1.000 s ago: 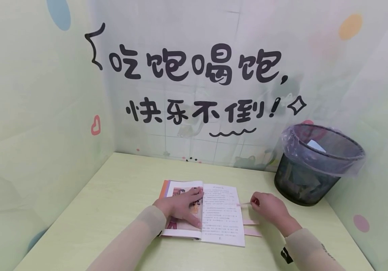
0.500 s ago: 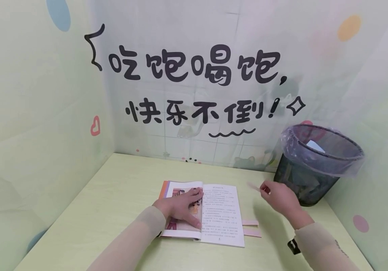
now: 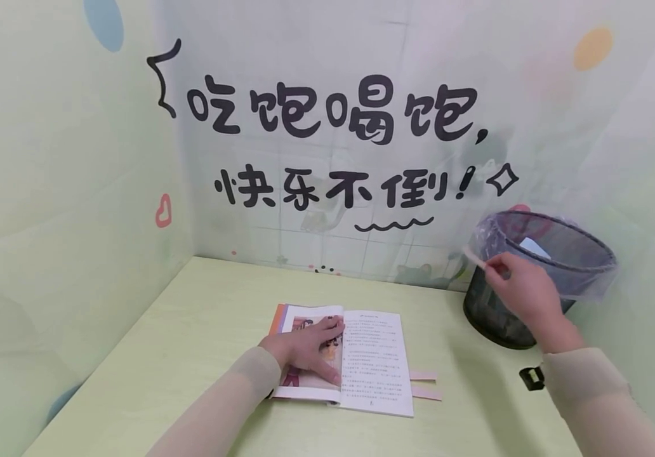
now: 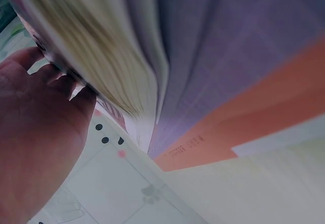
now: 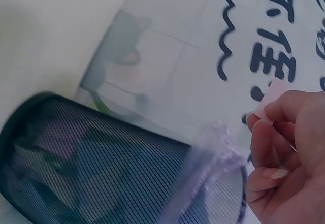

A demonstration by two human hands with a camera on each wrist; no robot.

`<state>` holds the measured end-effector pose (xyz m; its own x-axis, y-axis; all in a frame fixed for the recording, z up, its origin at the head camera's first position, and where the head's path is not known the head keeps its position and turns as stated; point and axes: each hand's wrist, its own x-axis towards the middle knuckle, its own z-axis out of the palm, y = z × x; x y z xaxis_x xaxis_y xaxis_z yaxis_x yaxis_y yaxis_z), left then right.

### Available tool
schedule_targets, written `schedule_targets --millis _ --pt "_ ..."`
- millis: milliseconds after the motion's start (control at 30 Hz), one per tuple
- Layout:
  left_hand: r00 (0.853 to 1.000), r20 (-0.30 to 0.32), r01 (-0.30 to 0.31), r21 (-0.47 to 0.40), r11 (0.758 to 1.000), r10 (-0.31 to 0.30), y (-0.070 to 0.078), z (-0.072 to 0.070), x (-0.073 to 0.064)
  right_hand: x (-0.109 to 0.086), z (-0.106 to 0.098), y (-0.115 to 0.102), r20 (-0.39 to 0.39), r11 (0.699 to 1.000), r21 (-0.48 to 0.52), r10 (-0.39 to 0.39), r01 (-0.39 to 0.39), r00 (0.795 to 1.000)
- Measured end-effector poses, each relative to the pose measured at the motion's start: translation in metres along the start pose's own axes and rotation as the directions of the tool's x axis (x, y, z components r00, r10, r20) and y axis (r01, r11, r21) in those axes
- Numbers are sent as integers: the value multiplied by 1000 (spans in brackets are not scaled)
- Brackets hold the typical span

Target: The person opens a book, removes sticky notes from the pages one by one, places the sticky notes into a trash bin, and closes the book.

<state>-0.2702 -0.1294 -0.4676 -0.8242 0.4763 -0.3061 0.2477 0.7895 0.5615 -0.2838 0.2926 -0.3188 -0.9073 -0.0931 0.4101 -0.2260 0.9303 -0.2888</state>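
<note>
An open book (image 3: 373, 362) lies on the table, a colour picture on its left page and print on the right. My left hand (image 3: 304, 350) rests on the left page with fingers spread; in the left wrist view its fingertips touch the picture page beside the thick page block (image 4: 96, 46). Two pink paper strips (image 3: 426, 395) stick out from under the book's right edge. My right hand (image 3: 524, 289) pinches a pink paper strip (image 5: 271, 99) between thumb and index finger, raised in front of the trash can (image 3: 496, 311) near its rim.
The black mesh trash can wears a translucent purple bag (image 3: 584, 282) folded over its rim, with a white piece (image 3: 535, 247) inside. Printed curtain walls (image 3: 327, 241) enclose the pale table (image 3: 190, 355) at the back and sides.
My right hand has pulled the topmost pink strip away from the book's right edge and carried it up and right to the trash can. My left hand has stayed on the page.
</note>
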Motion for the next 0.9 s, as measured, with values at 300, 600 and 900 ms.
schedule_targets --millis 300,600,900 --pt "1000 -7 1 4 1000 -1 1 0 0 10 -41 20 -178 996 -26 77 -83 981" --pt "1000 -2 4 13 1000 -4 -1 1 0 10 -51 36 -217 985 -57 147 -163 965" --pt "1000 -1 -11 12 1000 11 -1 0 -1 4 -52 46 -148 953 -10 298 -303 943"
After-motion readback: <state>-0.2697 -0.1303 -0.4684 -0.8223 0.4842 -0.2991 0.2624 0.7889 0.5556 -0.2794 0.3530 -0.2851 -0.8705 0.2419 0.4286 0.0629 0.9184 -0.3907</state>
